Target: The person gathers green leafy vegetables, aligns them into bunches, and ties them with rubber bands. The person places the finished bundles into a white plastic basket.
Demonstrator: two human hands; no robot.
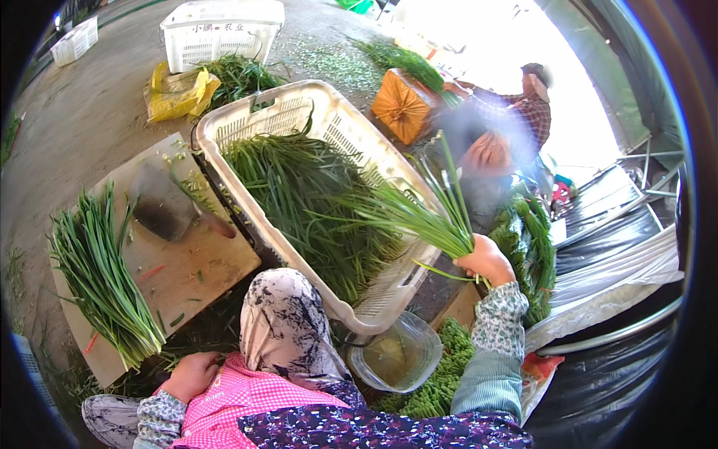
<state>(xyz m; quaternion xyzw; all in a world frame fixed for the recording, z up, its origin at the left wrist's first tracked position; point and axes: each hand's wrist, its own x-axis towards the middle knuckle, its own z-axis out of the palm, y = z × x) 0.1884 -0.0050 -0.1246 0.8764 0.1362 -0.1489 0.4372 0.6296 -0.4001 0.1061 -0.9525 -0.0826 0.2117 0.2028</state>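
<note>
My right hand (487, 261) is closed around a small bunch of long green leaves (423, 216), likely Chinese chives, raised over the right rim of a white plastic crate (331, 104). Loose chives (314, 188) fill much of that crate. My left hand (190, 375) rests against the pink checked apron (252, 395); its fingers are partly hidden. Beyond it, a thick bundle of chives (106, 280) lies on the left side of a cutting board (174, 280). On the board's far part is a broad-bladed cleaver (165, 202), its handle pointing towards the crate.
A clear plastic tub (398, 353) holding cloudy liquid stands below the crate's near corner, beside green bundles (449, 359). More bundles (524, 252) lie right of my hand. A co-worker (516, 112) sits beyond, near an orange-covered block (404, 104). Further off are a yellow sack (179, 92) and another crate (221, 39).
</note>
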